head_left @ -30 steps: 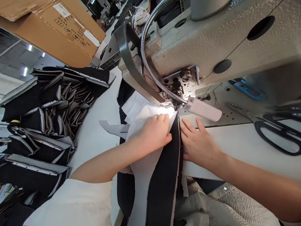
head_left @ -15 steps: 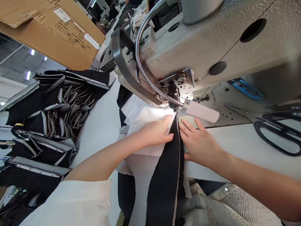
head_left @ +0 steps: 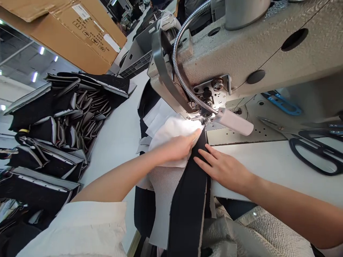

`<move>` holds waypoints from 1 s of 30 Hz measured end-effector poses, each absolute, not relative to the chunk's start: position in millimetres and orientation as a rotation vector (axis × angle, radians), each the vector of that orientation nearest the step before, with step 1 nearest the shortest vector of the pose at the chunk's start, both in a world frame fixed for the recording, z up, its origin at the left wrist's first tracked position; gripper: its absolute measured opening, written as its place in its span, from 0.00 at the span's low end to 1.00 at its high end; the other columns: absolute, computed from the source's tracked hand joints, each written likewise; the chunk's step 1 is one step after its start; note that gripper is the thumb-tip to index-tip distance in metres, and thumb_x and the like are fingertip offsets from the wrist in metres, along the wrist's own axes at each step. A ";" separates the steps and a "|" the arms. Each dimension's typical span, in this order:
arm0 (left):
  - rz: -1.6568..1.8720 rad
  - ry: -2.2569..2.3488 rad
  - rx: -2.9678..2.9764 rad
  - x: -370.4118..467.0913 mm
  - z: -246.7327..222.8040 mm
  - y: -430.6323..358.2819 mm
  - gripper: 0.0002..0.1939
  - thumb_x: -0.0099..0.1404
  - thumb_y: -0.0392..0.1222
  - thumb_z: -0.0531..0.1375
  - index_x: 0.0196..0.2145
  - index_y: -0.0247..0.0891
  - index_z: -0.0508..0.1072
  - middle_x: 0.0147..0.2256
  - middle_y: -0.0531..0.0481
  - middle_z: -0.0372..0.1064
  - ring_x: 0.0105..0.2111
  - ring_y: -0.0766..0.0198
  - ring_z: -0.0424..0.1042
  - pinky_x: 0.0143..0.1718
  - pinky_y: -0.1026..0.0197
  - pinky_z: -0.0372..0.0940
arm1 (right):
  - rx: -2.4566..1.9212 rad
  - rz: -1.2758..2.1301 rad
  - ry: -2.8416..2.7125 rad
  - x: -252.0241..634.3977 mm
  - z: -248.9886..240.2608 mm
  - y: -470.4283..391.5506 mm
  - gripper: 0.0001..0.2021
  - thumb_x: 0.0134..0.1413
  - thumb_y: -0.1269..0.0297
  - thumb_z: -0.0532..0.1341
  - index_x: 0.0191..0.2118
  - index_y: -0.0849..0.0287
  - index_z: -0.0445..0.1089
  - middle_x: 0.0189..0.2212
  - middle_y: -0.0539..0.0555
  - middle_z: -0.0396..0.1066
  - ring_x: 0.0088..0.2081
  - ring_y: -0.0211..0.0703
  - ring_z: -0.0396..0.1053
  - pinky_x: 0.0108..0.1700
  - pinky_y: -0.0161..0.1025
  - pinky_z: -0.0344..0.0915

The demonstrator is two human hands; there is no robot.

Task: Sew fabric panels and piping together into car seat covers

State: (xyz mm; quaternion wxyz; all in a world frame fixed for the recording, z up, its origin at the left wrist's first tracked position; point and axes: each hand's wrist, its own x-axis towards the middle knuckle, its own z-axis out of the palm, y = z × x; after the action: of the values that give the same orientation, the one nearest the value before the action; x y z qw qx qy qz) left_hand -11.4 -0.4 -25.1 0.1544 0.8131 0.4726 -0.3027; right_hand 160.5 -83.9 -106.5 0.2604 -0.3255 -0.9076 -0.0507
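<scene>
My left hand [head_left: 180,147] is closed at the edge of the white fabric [head_left: 167,130], its index finger pointing towards the lit needle area. The thumb is hidden. My right hand [head_left: 226,167] lies open, fingers apart, with its fingertips on the black fabric strip [head_left: 187,200]. That strip runs from under the sewing machine [head_left: 182,64] down over the table's front edge. Grey mesh fabric [head_left: 166,192] hangs beside it on the left. A pale lamp head [head_left: 235,122] on a flexible metal tube [head_left: 178,46] partly covers the needle area.
Black-handled scissors [head_left: 302,141] and a blue thread snipper [head_left: 284,102] lie on the right of the machine bed. Stacked black pieces with grey edges [head_left: 53,125] stand on the left. A cardboard box [head_left: 80,39] and a grey crate [head_left: 139,53] are behind.
My right hand has shifted left from beside the strip's edge onto the black fabric. My left thumb has folded in out of sight. The camera view has shifted slightly.
</scene>
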 end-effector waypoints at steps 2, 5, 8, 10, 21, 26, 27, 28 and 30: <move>-1.051 1.382 2.289 -6.0 -20.3 -0.2 0.38 0.66 0.36 0.49 0.66 0.47 0.29 0.35 0.46 0.74 0.31 0.56 0.73 0.33 0.60 0.63 | -0.893 -0.164 -2.495 157.9 -110.6 -85.7 0.22 0.50 0.78 0.55 0.53 0.65 0.67 0.52 0.63 0.67 0.53 0.58 0.64 0.47 0.47 0.67; -1.375 1.460 2.279 5.8 -15.4 -6.2 0.44 0.62 0.34 0.52 0.66 0.41 0.27 0.33 0.41 0.74 0.31 0.49 0.73 0.31 0.57 0.64 | -0.902 -0.179 -2.508 156.6 -113.3 -86.2 0.22 0.51 0.77 0.55 0.53 0.66 0.67 0.52 0.63 0.67 0.53 0.59 0.64 0.48 0.48 0.67; -1.289 1.366 2.320 8.9 -14.9 -11.6 0.43 0.63 0.39 0.52 0.66 0.35 0.26 0.35 0.39 0.74 0.33 0.47 0.74 0.31 0.55 0.65 | -0.903 -0.165 -2.504 157.1 -112.9 -85.6 0.22 0.52 0.76 0.55 0.54 0.66 0.67 0.52 0.63 0.67 0.53 0.58 0.64 0.50 0.50 0.66; -1.163 1.309 2.353 6.1 -17.8 -14.3 0.45 0.62 0.44 0.52 0.65 0.33 0.25 0.38 0.39 0.73 0.34 0.47 0.73 0.32 0.54 0.65 | -0.894 -0.160 -2.517 157.3 -112.7 -85.5 0.21 0.53 0.76 0.55 0.54 0.68 0.66 0.52 0.64 0.66 0.53 0.59 0.64 0.51 0.51 0.65; -0.960 1.366 2.437 -7.3 -23.3 -18.4 0.40 0.63 0.44 0.49 0.65 0.38 0.28 0.39 0.45 0.73 0.35 0.51 0.73 0.33 0.55 0.66 | -0.891 -0.100 -2.554 156.4 -112.8 -91.5 0.22 0.56 0.72 0.55 0.56 0.68 0.63 0.55 0.68 0.63 0.57 0.59 0.59 0.55 0.54 0.59; -1.111 1.494 2.413 2.2 -25.3 -22.8 0.44 0.62 0.41 0.53 0.66 0.38 0.28 0.40 0.41 0.72 0.37 0.50 0.73 0.35 0.54 0.66 | -0.894 -0.097 -2.539 155.2 -113.2 -91.3 0.21 0.55 0.73 0.56 0.55 0.71 0.65 0.54 0.70 0.63 0.56 0.60 0.60 0.54 0.55 0.60; -1.126 1.523 2.414 3.5 -26.2 -23.8 0.43 0.62 0.39 0.53 0.66 0.37 0.28 0.41 0.40 0.71 0.38 0.50 0.73 0.36 0.54 0.66 | -0.896 -0.091 -2.540 155.2 -113.2 -91.2 0.21 0.55 0.73 0.56 0.55 0.71 0.65 0.54 0.70 0.63 0.56 0.60 0.60 0.54 0.55 0.60; -1.123 1.532 2.416 3.9 -26.6 -24.3 0.43 0.62 0.39 0.52 0.66 0.37 0.28 0.41 0.39 0.71 0.39 0.49 0.73 0.36 0.54 0.66 | -0.899 -0.087 -2.540 155.2 -113.2 -91.1 0.21 0.54 0.73 0.56 0.55 0.71 0.65 0.55 0.70 0.63 0.56 0.61 0.60 0.54 0.55 0.60; -1.082 1.491 2.400 2.5 -25.1 -23.2 0.42 0.63 0.41 0.51 0.66 0.37 0.27 0.42 0.39 0.70 0.39 0.49 0.73 0.36 0.55 0.66 | -0.911 -0.083 -2.540 155.1 -113.3 -91.0 0.21 0.55 0.73 0.56 0.55 0.71 0.64 0.55 0.69 0.63 0.56 0.61 0.60 0.54 0.54 0.61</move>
State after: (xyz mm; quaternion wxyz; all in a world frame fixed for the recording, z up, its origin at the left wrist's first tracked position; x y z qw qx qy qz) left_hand 2.5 -23.2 -25.1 0.0579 0.7919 0.4921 -0.3570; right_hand 155.1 -91.0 -113.3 0.2191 -0.3291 -0.9180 -0.0300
